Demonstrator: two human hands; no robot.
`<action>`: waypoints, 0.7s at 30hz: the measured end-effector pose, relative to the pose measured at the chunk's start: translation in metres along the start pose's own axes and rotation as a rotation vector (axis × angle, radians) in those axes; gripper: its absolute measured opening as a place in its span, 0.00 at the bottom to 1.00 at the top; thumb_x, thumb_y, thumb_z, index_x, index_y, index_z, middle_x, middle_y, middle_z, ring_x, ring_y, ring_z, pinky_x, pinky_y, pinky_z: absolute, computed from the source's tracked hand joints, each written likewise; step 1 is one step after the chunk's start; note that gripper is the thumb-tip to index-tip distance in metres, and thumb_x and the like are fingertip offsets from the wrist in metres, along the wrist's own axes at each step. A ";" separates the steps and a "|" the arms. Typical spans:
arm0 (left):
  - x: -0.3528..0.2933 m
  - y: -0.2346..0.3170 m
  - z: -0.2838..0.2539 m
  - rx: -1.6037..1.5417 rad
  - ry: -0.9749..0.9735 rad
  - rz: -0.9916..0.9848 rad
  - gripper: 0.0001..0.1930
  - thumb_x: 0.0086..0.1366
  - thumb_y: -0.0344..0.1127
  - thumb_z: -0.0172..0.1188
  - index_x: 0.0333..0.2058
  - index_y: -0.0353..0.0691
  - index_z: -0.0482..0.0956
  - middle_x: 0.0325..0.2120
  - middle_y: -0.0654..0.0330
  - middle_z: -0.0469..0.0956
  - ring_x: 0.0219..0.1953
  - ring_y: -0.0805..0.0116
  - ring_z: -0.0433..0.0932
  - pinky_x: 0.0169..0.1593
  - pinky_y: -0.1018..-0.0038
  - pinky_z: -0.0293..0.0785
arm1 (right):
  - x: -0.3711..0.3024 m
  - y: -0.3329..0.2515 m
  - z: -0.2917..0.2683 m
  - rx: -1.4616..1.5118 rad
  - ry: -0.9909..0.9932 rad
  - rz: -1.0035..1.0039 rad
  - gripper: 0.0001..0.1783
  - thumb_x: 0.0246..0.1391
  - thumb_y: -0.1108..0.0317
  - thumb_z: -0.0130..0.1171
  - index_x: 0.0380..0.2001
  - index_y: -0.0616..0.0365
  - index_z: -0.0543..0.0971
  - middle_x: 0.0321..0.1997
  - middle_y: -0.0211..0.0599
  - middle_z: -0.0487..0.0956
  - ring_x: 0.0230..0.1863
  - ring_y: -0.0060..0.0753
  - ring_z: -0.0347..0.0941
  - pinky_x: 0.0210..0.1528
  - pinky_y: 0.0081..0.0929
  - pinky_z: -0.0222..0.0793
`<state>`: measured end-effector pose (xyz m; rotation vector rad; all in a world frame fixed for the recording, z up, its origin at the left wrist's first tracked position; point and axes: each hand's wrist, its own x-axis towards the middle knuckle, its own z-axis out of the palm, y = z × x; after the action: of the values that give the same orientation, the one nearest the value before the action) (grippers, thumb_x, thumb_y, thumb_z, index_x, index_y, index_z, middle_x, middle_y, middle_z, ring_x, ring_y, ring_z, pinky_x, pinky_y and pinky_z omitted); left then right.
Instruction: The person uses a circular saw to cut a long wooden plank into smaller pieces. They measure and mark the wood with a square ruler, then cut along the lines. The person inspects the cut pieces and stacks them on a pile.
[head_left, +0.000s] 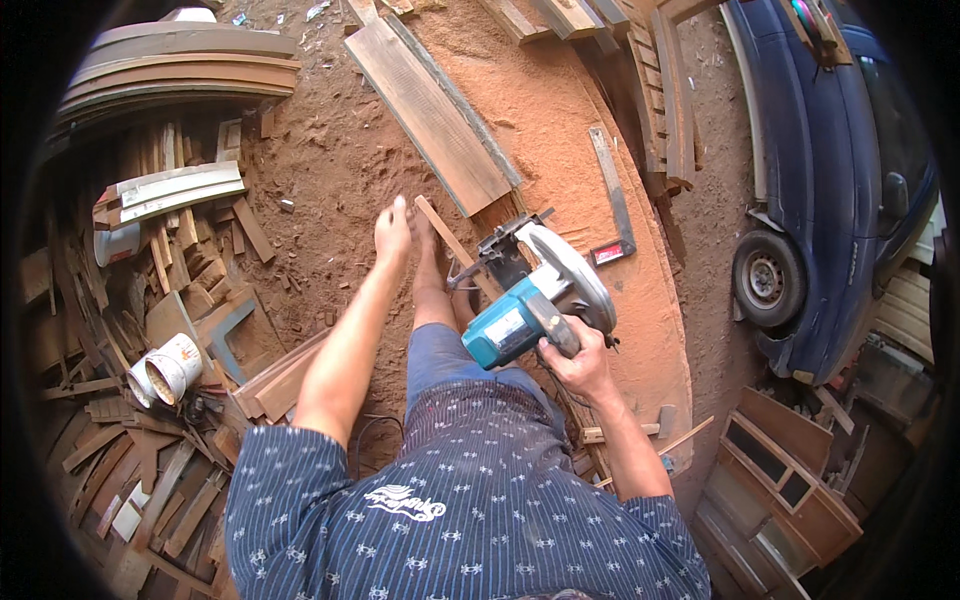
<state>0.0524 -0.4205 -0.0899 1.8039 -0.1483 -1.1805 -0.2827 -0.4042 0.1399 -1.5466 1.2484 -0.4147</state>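
At the far left lies a heap of wood offcuts, too many to count. Among them sit two paint tins on their sides, open mouths facing the camera, and one pale curved moulding rests on top. Above it, a stack of curved boards bends along the rim.

The left hand reaches forward over the sawdust-covered ground. Its fingers are together and pointing away, tips at the near end of one thin wooden strip; whether they pinch it or only touch it I cannot tell. One bare foot stands just below that strip.

Beyond the strip lie two long planks side by side, running up and to the left.

The right hand is wrapped tight around the handle of one circular saw, teal-bodied with a silver blade guard. The saw is held just right of the strip, above the knee, over a broad sawdust-coated board.

One metal square lies on that board, just right of the saw.

At the far right stands one dark blue vehicle, one wheel showing. Below it leans one wooden window frame.
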 end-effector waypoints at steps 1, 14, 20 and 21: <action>-0.021 -0.014 -0.008 -0.006 -0.020 -0.009 0.27 0.71 0.60 0.51 0.39 0.36 0.76 0.28 0.62 0.78 0.28 0.73 0.77 0.33 0.73 0.77 | 0.005 0.001 0.003 -0.029 0.009 -0.036 0.15 0.50 0.74 0.65 0.42 0.67 0.79 0.30 0.37 0.82 0.30 0.23 0.76 0.36 0.26 0.72; -0.076 -0.015 0.026 -0.223 -0.288 -0.171 0.24 0.68 0.31 0.61 0.59 0.30 0.66 0.46 0.52 0.79 0.45 0.64 0.82 0.47 0.69 0.82 | 0.052 0.012 0.033 -0.007 0.093 -0.083 0.17 0.51 0.72 0.66 0.44 0.65 0.78 0.33 0.46 0.84 0.35 0.36 0.83 0.38 0.30 0.76; -0.055 -0.017 0.036 -0.357 -0.258 -0.178 0.21 0.68 0.30 0.60 0.57 0.34 0.66 0.44 0.55 0.79 0.45 0.63 0.82 0.49 0.67 0.82 | 0.071 0.012 0.039 -0.076 0.117 -0.149 0.16 0.51 0.71 0.66 0.43 0.65 0.78 0.32 0.47 0.82 0.34 0.40 0.82 0.38 0.32 0.76; -0.055 -0.013 0.037 -0.364 -0.247 -0.178 0.21 0.68 0.29 0.60 0.57 0.34 0.66 0.44 0.55 0.78 0.45 0.63 0.82 0.48 0.67 0.82 | 0.073 0.015 0.039 -0.068 0.106 -0.140 0.17 0.51 0.71 0.66 0.43 0.64 0.77 0.33 0.48 0.82 0.35 0.45 0.82 0.38 0.34 0.76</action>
<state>-0.0094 -0.4069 -0.0673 1.3720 0.0842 -1.4516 -0.2308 -0.4462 0.0879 -1.6945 1.2496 -0.5560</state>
